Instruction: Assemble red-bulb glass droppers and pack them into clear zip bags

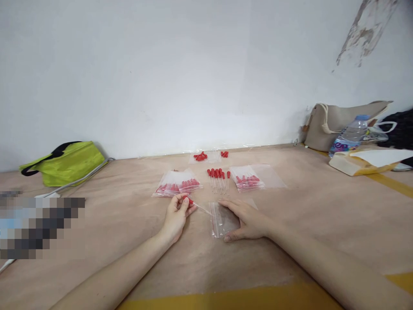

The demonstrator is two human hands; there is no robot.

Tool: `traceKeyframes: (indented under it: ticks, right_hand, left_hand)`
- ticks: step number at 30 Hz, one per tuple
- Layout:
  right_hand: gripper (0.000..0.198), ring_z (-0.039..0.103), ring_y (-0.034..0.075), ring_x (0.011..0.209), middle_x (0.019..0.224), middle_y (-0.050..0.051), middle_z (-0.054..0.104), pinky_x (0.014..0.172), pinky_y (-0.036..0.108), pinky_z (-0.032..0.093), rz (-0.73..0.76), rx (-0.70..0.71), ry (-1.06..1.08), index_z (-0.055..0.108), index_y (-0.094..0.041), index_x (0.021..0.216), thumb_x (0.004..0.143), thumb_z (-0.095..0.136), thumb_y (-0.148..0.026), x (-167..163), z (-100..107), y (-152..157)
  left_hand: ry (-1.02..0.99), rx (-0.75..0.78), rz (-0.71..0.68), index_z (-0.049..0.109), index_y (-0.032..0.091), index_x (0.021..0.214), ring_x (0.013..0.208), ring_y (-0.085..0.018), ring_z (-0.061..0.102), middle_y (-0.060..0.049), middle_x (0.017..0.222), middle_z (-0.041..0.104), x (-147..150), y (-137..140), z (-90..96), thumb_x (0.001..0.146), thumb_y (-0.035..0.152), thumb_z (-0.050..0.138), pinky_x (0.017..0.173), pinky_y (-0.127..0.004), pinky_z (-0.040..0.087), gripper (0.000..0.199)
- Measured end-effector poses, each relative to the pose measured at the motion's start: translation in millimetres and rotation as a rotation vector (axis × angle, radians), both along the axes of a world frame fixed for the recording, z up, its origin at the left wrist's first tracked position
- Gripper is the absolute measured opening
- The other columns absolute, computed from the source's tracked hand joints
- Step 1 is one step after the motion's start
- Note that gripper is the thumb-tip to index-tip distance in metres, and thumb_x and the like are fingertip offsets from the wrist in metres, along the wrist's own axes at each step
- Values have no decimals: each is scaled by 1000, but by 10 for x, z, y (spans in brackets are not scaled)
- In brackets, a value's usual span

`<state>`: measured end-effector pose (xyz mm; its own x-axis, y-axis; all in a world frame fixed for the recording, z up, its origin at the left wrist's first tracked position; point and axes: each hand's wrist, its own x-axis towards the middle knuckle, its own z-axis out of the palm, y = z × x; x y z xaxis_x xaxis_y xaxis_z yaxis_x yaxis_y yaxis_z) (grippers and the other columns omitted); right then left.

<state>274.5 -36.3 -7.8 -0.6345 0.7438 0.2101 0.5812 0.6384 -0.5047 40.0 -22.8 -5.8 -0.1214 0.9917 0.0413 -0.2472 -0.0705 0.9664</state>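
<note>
My left hand (178, 214) pinches a dropper with a red rubber bulb (188, 200). Its thin clear tube slants right, with the tip at the zip end of a clear zip bag (222, 221). Across that bag rests my right hand (245, 219), thumb and fingers spread at its near and far edges. Just beyond the hands, several more red-bulb droppers (218, 174) lie side by side, tubes towards me. Zip bags with red-bulb droppers inside form a left pile (177, 180) and a right pile (248, 177).
Loose red bulbs (200, 156) lie near the wall on clear plastic, with a smaller group (224, 154) beside them. A lime-green bag (72, 161) and a grey cable (80, 180) are at left. At right stand a beige bag (342, 118), a water bottle (350, 135) and an open packet (351, 163).
</note>
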Motion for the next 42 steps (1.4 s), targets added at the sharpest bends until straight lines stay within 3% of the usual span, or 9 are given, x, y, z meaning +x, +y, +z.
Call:
traceKeyframes:
  ticks: [3,6,9,11,18,26,32,36,42]
  right_hand:
    - [92,35,29,120,134,13,36,97,43,32,-3,5,3,32,-18,132,58,63,-62,-3,9,-3]
    - [92,35,29,120,134,13,36,97,43,32,11,19,17,31,-19,133,58,63,-61,-2,6,1]
    - [92,34,28,121,136,12,34,98,42,31,29,35,23,29,-19,133,59,63,-61,-4,5,3]
    - [92,34,28,121,136,12,34,98,42,31,32,42,26,29,-18,133,59,63,-61,-6,6,1]
    - [90,36,27,119,133,12,37,97,41,32,33,54,50,30,-19,132,59,63,-60,-24,-9,7]
    - [97,35,29,120,136,10,34,97,42,32,35,-1,11,24,-23,136,56,67,-57,121,86,8]
    - [91,38,27,119,133,8,40,98,42,32,18,-112,36,31,-24,133,56,70,-51,485,65,110]
    - [89,39,28,118,132,8,41,98,43,31,3,-133,67,34,-24,132,56,70,-51,503,15,147]
    - [89,37,27,120,133,7,39,99,42,30,-10,-138,62,34,-25,132,56,71,-50,473,9,142]
  left_hand:
    - [111,-20,-162,54,15,85,73,-11,58,0,77,58,22,-76,18,64,32,68,76,-31,49,31]
    - [443,47,-338,61,15,83,69,-13,56,-3,74,61,1,-133,57,65,32,68,68,-26,45,26]
    - [763,208,-397,67,17,83,57,-11,48,-2,69,60,-10,-134,81,67,32,66,55,-22,38,21]
    - [857,263,-391,69,19,82,55,-11,44,-1,68,60,13,-105,74,67,32,66,52,-22,34,20]
    - [879,196,-369,70,18,85,50,-10,41,2,57,57,192,-35,-14,68,33,63,50,-20,31,23]
    - [1176,303,-283,68,21,69,59,-13,49,2,66,63,237,-112,82,64,31,65,59,-23,34,11]
    - [1092,218,-345,70,19,76,52,-10,44,1,64,61,-23,47,24,66,38,63,51,-20,32,22]
    - [1005,229,-272,68,17,84,52,-10,44,-1,70,64,-136,125,-66,62,33,66,51,-20,34,27]
    - [1041,302,-280,68,18,70,52,-11,46,1,62,61,-84,97,-29,63,38,65,51,-21,34,21]
